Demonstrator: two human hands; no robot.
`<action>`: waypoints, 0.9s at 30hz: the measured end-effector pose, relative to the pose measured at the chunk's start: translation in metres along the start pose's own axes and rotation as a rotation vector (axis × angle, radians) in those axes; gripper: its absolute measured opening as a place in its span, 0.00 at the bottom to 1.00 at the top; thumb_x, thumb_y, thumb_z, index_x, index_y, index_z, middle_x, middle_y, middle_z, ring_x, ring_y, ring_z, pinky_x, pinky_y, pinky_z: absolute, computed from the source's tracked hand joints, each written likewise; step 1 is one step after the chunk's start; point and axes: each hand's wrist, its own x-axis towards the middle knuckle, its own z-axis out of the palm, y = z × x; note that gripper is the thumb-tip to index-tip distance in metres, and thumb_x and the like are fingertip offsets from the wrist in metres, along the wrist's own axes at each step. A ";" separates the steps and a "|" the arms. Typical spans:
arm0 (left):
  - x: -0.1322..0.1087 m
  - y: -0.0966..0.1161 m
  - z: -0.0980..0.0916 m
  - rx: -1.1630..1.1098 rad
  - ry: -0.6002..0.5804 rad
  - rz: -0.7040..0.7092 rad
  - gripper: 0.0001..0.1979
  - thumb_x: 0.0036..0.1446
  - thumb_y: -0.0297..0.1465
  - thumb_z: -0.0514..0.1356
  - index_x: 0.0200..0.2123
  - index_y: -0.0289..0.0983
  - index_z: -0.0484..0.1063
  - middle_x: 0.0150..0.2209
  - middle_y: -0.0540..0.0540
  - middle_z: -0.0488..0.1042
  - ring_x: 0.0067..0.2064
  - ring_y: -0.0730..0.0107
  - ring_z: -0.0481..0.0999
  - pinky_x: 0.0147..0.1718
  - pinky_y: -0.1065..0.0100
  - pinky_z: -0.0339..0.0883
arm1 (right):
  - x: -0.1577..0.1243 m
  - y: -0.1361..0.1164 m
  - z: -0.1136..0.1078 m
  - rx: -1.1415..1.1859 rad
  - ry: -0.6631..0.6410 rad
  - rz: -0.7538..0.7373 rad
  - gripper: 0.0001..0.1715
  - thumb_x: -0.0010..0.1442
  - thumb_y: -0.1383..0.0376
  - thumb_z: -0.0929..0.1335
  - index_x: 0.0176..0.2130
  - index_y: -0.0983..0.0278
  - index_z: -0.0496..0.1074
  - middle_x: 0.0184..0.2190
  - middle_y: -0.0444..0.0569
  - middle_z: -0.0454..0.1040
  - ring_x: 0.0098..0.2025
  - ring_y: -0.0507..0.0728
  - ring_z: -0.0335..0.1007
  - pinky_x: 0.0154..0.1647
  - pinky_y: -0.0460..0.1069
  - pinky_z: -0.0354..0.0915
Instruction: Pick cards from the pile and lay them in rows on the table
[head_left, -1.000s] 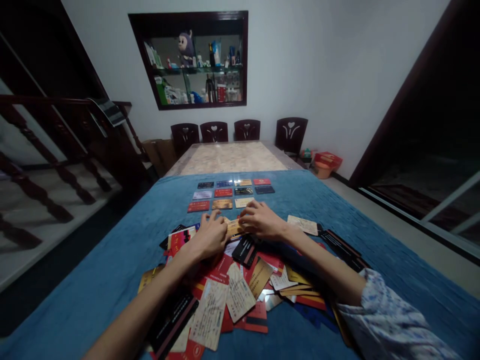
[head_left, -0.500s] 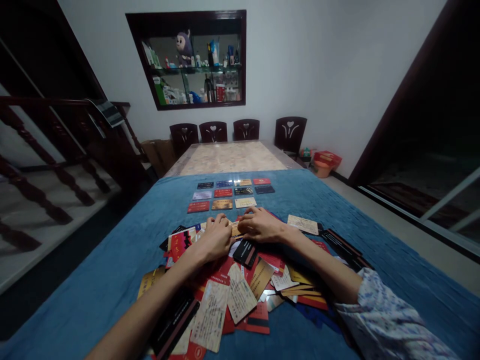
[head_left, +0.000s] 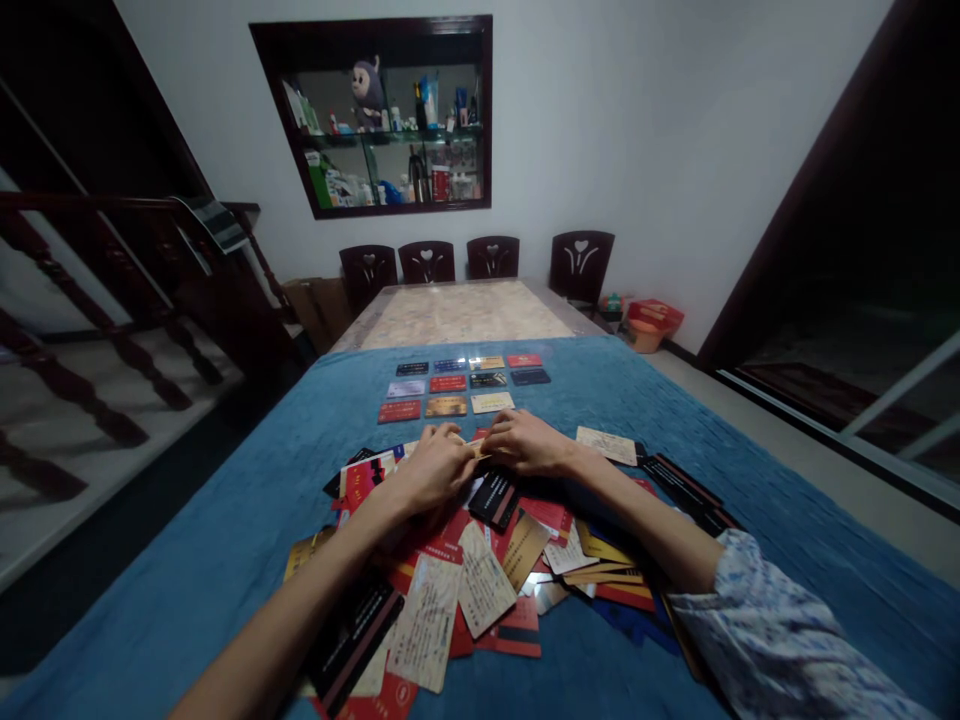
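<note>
My left hand (head_left: 433,467) and my right hand (head_left: 525,443) meet over the far edge of a loose pile of cards (head_left: 480,575) on a blue cloth (head_left: 225,530). Both hands pinch a tan card (head_left: 475,447) between them; only a sliver of it shows. A black card (head_left: 495,497) lies just under my hands. Beyond them, a neat grid of cards (head_left: 457,386) lies in three rows on the cloth.
A marble tabletop (head_left: 461,315) extends past the cloth, with several dark chairs (head_left: 495,257) at its far end. A wall niche (head_left: 390,120) holds bottles and a plush toy. A stair railing (head_left: 112,300) stands left; a red basket (head_left: 654,320) sits on the floor right.
My two hands have drawn closer together, covering more of the tan card held between them. The view has shifted slightly.
</note>
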 end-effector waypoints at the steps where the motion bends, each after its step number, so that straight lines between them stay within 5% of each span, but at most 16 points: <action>1: 0.001 -0.002 -0.001 -0.016 0.004 -0.010 0.15 0.68 0.32 0.51 0.39 0.39 0.78 0.40 0.42 0.79 0.55 0.53 0.68 0.54 0.51 0.61 | 0.000 0.000 0.000 0.007 0.016 0.010 0.12 0.64 0.66 0.67 0.46 0.62 0.79 0.40 0.52 0.79 0.46 0.60 0.66 0.45 0.53 0.60; 12: 0.004 -0.023 -0.001 -0.188 0.044 -0.066 0.14 0.60 0.24 0.53 0.36 0.37 0.80 0.39 0.43 0.79 0.45 0.65 0.74 0.46 0.66 0.67 | 0.001 -0.001 0.000 0.090 0.065 0.173 0.18 0.59 0.73 0.67 0.48 0.64 0.78 0.37 0.52 0.75 0.42 0.57 0.68 0.41 0.48 0.61; 27: 0.004 -0.021 0.009 -0.092 0.110 -0.123 0.20 0.59 0.21 0.51 0.48 0.37 0.77 0.39 0.41 0.79 0.44 0.59 0.73 0.45 0.62 0.67 | 0.003 -0.009 0.002 -0.085 0.042 0.335 0.25 0.64 0.69 0.67 0.59 0.60 0.69 0.42 0.53 0.75 0.43 0.57 0.70 0.42 0.47 0.60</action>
